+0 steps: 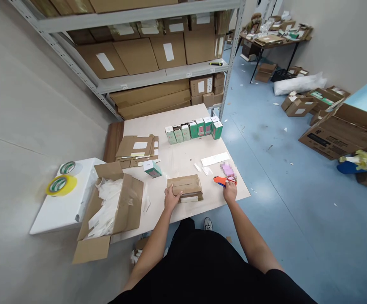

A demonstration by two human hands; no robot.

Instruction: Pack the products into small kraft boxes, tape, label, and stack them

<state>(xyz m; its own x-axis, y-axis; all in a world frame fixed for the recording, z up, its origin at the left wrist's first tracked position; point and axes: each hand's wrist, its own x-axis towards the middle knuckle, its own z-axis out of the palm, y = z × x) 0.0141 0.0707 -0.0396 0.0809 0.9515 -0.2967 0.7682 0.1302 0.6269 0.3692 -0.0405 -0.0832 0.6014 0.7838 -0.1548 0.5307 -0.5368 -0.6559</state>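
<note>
A small brown cardboard box (185, 184) lies near the front edge of the table. My left hand (171, 197) grips its left end, the thumb along the near side and the fingers over the top. At the right, my right hand (230, 192) is closed on an orange tape dispenser (219, 180) with blue and red parts, held low at the table. Just beyond that hand lies a pink item (227, 169), blurred out. White paper strips (215, 159) are spread between the box and the table's right edge. A single green-and-white carton (152, 169) stands behind the box to the left.
Several small green and white cartons (199, 128) form a row at the back of the table. Flattened cardboard (136, 147) is stacked at the left. An open box of white packing material (128, 202) stands by tape rolls (60, 185). Behind rises a loaded shelf (167, 71).
</note>
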